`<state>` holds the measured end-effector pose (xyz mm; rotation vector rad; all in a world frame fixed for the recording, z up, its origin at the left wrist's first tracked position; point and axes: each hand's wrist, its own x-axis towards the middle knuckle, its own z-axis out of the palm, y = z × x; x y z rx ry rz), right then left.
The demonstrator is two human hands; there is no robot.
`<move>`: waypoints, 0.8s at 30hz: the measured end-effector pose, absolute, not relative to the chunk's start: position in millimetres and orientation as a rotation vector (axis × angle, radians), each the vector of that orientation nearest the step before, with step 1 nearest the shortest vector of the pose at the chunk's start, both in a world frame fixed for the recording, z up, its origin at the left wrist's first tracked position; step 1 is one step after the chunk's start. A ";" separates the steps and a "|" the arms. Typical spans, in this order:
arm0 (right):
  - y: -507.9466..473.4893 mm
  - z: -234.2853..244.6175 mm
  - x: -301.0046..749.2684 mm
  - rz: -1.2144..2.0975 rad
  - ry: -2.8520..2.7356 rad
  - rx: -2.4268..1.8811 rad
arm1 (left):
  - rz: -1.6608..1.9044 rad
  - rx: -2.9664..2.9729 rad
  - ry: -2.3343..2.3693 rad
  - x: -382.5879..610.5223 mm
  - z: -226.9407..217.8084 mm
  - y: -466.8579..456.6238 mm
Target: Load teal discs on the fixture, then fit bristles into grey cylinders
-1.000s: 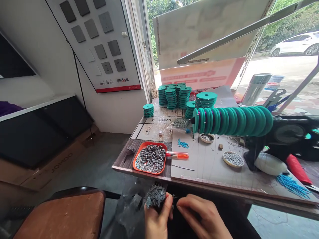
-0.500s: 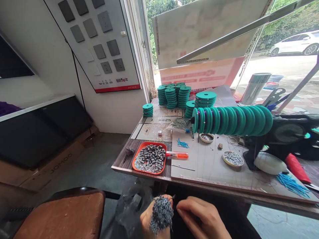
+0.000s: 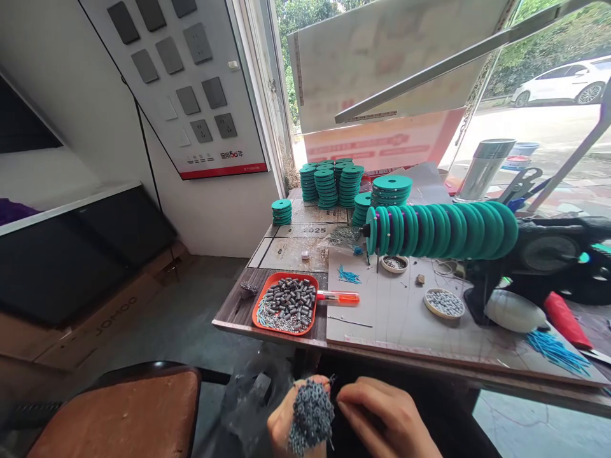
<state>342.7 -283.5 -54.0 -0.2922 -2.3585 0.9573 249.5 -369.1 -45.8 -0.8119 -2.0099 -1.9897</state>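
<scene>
Below the table's front edge, my left hand point(image 3: 280, 421) is closed around a thick bundle of small grey ring-ended pieces point(image 3: 311, 416). A few thin ends stick out at the bundle's top and lower right side. My right hand point(image 3: 389, 413) is just to the right, apart from the bundle, with thumb and forefinger pinched together toward it. Whatever lies between those fingertips, if anything, is too small to make out. Above my hands on the table, an orange-red tray point(image 3: 254, 318) holds dark metal cylinders and small shiny beads.
Green foam discs point(image 3: 439, 230) line a horizontal spindle on a dark machine point(image 3: 548, 248). More discs stand in stacks point(image 3: 326, 189) behind. An orange pen point(image 3: 344, 297), blue strips point(image 3: 349, 274) and a dish of grey beads point(image 3: 445, 303) lie on the table. A brown chair point(image 3: 119, 416) stands left.
The bundle in my left hand has tilted slightly and shifted a little right. My right hand stays pinched in nearly the same place. The view has shifted slightly.
</scene>
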 end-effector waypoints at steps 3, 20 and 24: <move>-283.5 -52.9 342.5 0.956 -2.359 -0.291 | -1.962 -0.819 -2.031 248.8 -46.3 -369.8; -283.2 -51.8 341.7 1.002 -2.372 -0.307 | -1.918 -0.785 -2.077 248.7 -44.6 -370.1; -283.7 -52.3 342.3 0.994 -2.345 -0.301 | -1.939 -0.788 -2.120 249.1 -44.0 -371.4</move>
